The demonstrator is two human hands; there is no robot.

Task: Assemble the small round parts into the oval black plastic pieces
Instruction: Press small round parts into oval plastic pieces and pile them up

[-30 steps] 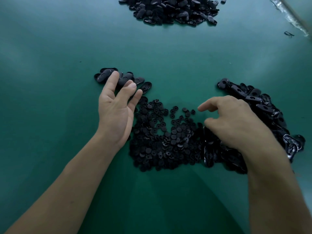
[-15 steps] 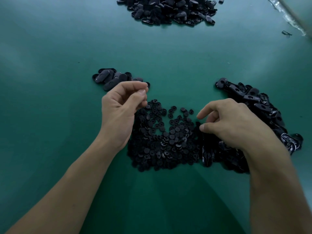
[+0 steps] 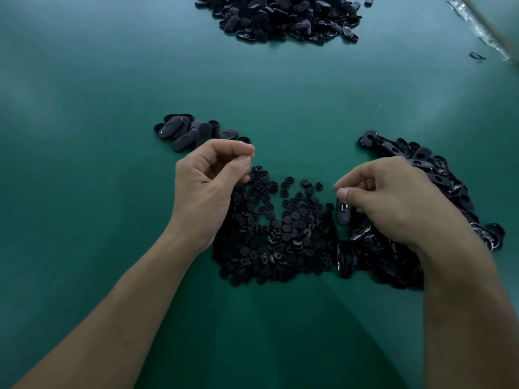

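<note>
A heap of small round black parts (image 3: 280, 237) lies on the green table between my hands. My right hand (image 3: 393, 200) pinches one oval black piece (image 3: 343, 214) at its upper end, so the piece hangs just above the heap's right edge. Behind and under that hand spreads a pile of loose oval pieces (image 3: 441, 175). My left hand (image 3: 207, 189) hovers over the heap's left side with its fingers curled and the thumb against the index finger; I see nothing between them. A small group of oval pieces (image 3: 191, 133) lies just beyond the left hand.
A large pile of black oval pieces (image 3: 280, 15) sits at the far edge of the green table (image 3: 84, 164). A clear plastic strip (image 3: 480, 29) runs along the far right corner, with a small dark scrap (image 3: 476, 55) beside it.
My left hand drew back from the small group of ovals and curled its fingers above the round parts. My right hand dipped into its pile and came up pinching an oval piece.
</note>
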